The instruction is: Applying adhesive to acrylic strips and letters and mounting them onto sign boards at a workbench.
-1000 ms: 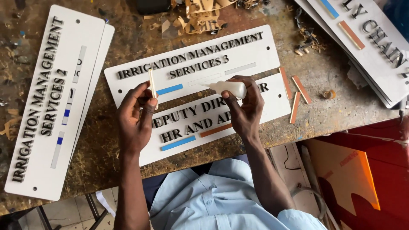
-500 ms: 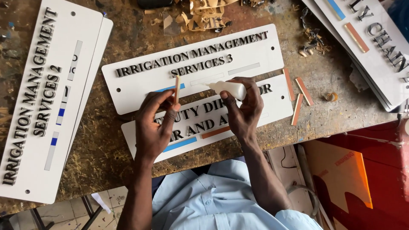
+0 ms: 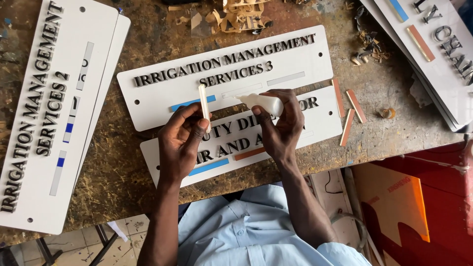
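My left hand (image 3: 181, 139) pinches a thin pale strip (image 3: 203, 102) upright between thumb and fingers. My right hand (image 3: 282, 124) grips a small white glue bottle (image 3: 261, 102), its nozzle pointing left toward the strip. Both hands hover over two white sign plates with raised dark letters: the upper plate (image 3: 157, 101) with a blue bar and empty slots, and the lower plate (image 3: 325, 129) with a blue and an orange bar, partly hidden by my hands.
A long white sign plate (image 3: 34, 148) lies at the left, stacked on another. More plates (image 3: 433, 54) sit at the upper right. Three orange strips (image 3: 348, 109) lie beside the lower plate. Offcut scraps (image 3: 236, 17) litter the worn wooden bench. An orange sheet (image 3: 394, 207) stands below the bench.
My left hand has moved right and up with the strip, closer to the glue bottle. The right hand keeps the bottle in about the same place.
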